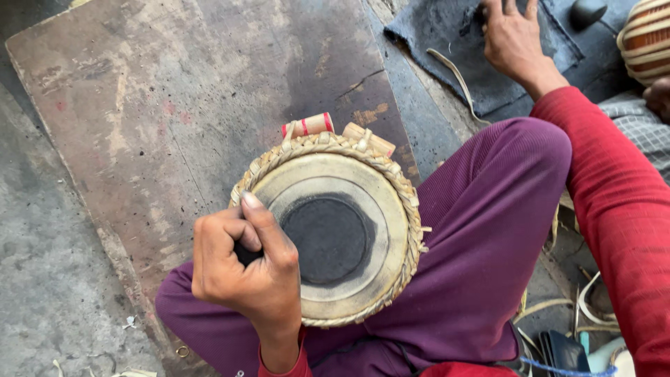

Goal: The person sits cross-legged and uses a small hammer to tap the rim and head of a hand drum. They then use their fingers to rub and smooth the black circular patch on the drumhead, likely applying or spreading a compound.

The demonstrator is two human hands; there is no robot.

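Note:
A small drum (333,230) rests upright between my purple-trousered legs, its pale skin head ringed by a braided strap, with a black round patch (326,239) in the middle. My left hand (244,269) lies on the head's left side, fingers curled shut on a small dark object pressed against the skin. My right hand (513,38) reaches far to the upper right and rests on a dark cloth (453,42), fingers spread, nothing visibly held. Two wooden pegs (310,126) with red stripes stick out under the strap at the drum's far edge.
A worn brown board (174,105) lies under the drum on a grey concrete floor (49,279). A pale strap strip (457,77) lies by the cloth. Another striped drum (645,38) stands at the top right, with a dark round tool (587,12) beside it. Loose strips and a blue cord (565,368) lie at the lower right.

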